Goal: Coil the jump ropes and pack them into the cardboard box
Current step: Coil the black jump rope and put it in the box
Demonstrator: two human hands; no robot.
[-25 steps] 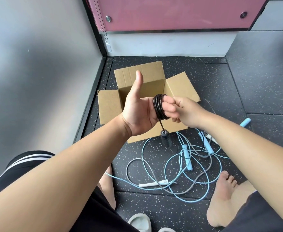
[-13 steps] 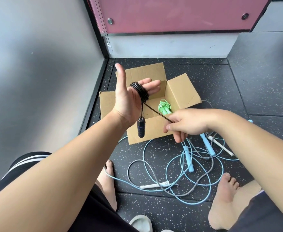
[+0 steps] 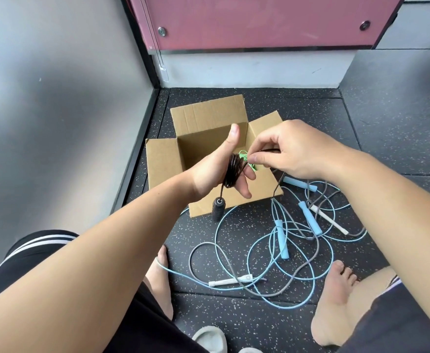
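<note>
One black rope point(image 3: 231, 171) wraps left hand point(image 3: 205, 175); right hand point(image 3: 290, 151) pinches it.

Plain grey wall point(image 3: 56, 98) on left, softly lit, black trim point(image 3: 135, 159) along its foot. Floor point(image 3: 310, 118): dark speckled rubber mats, seams visible. Far side: dusty-pink panel point(image 3: 259, 19) with two round fasteners, metal edge beneath, white base point(image 3: 247, 70) below.

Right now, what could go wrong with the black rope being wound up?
The black rope sits in loops on the straight fingers of the left hand; the dangling handle may drag them off. The loose end pinched by the right hand hangs down by the tangled blue ropes on the floor and might snag there.
</note>
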